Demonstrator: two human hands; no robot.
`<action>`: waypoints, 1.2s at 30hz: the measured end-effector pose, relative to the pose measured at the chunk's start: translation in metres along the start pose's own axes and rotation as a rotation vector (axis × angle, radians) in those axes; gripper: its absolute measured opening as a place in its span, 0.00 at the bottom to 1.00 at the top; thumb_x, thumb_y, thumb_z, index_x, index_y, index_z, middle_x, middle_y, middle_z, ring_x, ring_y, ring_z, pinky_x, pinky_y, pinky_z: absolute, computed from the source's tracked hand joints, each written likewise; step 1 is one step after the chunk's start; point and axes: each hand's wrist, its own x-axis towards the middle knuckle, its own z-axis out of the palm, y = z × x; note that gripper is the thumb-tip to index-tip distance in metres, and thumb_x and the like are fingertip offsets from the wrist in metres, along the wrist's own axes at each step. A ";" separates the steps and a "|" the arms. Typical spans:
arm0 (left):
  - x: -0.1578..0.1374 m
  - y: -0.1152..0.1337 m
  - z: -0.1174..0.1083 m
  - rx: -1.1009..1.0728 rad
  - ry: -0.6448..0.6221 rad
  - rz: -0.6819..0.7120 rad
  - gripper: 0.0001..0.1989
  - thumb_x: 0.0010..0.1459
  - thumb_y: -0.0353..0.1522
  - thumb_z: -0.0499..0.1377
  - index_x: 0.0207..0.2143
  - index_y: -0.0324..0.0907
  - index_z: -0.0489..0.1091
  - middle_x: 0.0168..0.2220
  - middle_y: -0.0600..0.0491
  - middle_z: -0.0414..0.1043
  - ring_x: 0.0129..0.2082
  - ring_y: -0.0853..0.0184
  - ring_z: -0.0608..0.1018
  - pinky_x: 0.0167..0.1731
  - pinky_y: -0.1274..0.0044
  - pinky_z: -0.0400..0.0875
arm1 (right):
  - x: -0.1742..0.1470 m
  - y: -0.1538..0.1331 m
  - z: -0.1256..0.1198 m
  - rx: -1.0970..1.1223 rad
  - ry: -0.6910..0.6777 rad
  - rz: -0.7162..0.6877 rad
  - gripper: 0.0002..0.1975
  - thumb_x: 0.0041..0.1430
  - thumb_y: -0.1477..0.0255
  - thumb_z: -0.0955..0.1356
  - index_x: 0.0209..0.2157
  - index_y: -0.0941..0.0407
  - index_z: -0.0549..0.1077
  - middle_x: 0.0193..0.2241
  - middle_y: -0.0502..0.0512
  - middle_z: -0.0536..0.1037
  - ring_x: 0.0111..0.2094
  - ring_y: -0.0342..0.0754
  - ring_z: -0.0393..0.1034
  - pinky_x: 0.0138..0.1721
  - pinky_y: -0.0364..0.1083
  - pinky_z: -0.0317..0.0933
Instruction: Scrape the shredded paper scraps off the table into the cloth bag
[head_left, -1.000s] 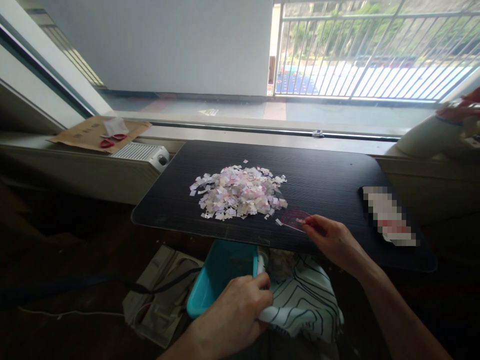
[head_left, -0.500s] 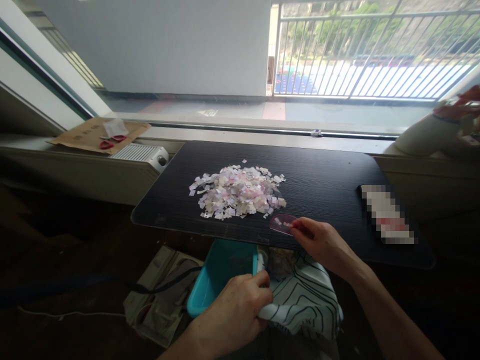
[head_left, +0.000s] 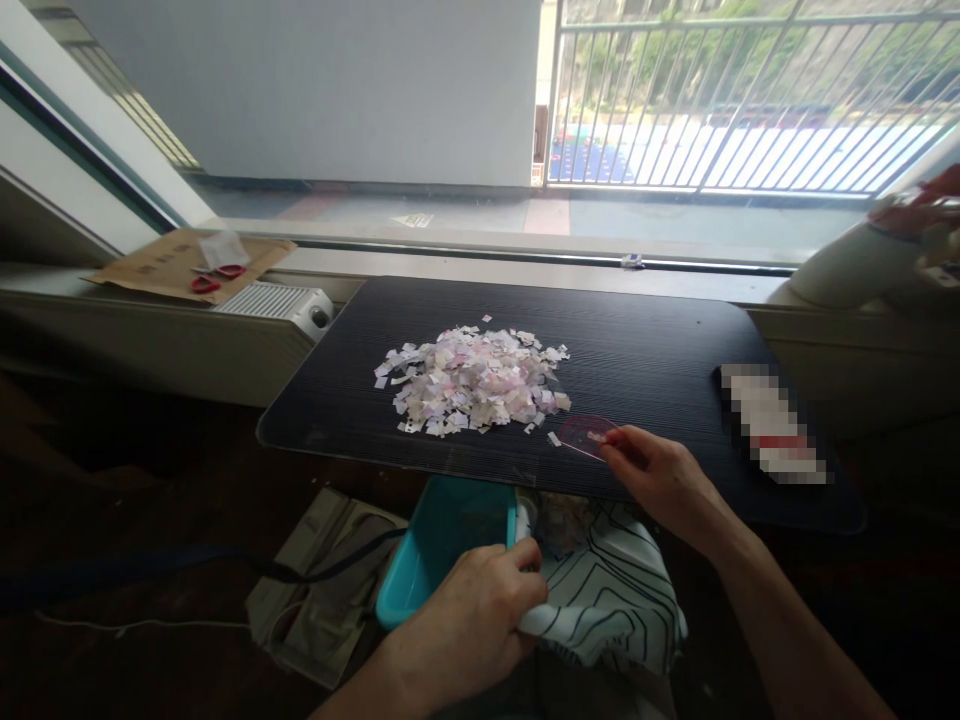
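Observation:
My right hand (head_left: 660, 475) pinches a thin, see-through pink plastic piece with a rounded edge (head_left: 585, 434), held low at the table's front edge. A small paper scrap (head_left: 554, 439) lies just left of it. Beyond, a broad heap of small white and pinkish paper scraps (head_left: 480, 380) is spread on the dark table (head_left: 637, 350). Below the table edge, my left hand (head_left: 491, 600) is closed on the rim of a white cloth bag with black lines (head_left: 622, 590). A teal plastic bin (head_left: 442, 540) stands against this bag, partly hidden by the hand.
A pixelated dark-edged flat object (head_left: 772, 425) lies at the table's right. On the sill at left, red-handled scissors (head_left: 217, 278) rest on a brown envelope (head_left: 142, 265), beside a white radiator (head_left: 285, 305). A pale box-like object (head_left: 322, 590) and a cable are on the floor.
My right hand has shifted a little to the right with the pink plastic piece. A paper scrap now shows on the table at its left. My left hand keeps its grip.

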 end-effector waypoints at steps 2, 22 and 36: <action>-0.001 0.000 0.000 -0.006 0.002 -0.008 0.05 0.50 0.24 0.59 0.27 0.42 0.66 0.38 0.57 0.67 0.33 0.68 0.73 0.33 0.79 0.65 | 0.001 -0.001 0.000 -0.012 -0.017 0.000 0.12 0.59 0.63 0.63 0.32 0.54 0.75 0.25 0.51 0.79 0.25 0.46 0.71 0.28 0.43 0.59; -0.002 0.000 0.001 -0.029 0.006 -0.003 0.06 0.50 0.23 0.59 0.28 0.42 0.66 0.39 0.57 0.67 0.34 0.68 0.73 0.34 0.79 0.65 | -0.006 -0.007 -0.013 -0.036 -0.011 0.057 0.11 0.59 0.63 0.64 0.31 0.53 0.73 0.24 0.50 0.77 0.25 0.46 0.69 0.28 0.43 0.57; 0.000 0.000 0.001 -0.032 0.006 0.006 0.06 0.50 0.23 0.59 0.28 0.42 0.66 0.38 0.57 0.67 0.34 0.69 0.73 0.34 0.79 0.64 | -0.008 -0.007 -0.019 -0.124 0.026 0.150 0.09 0.58 0.63 0.64 0.31 0.52 0.72 0.25 0.49 0.77 0.28 0.48 0.71 0.31 0.45 0.57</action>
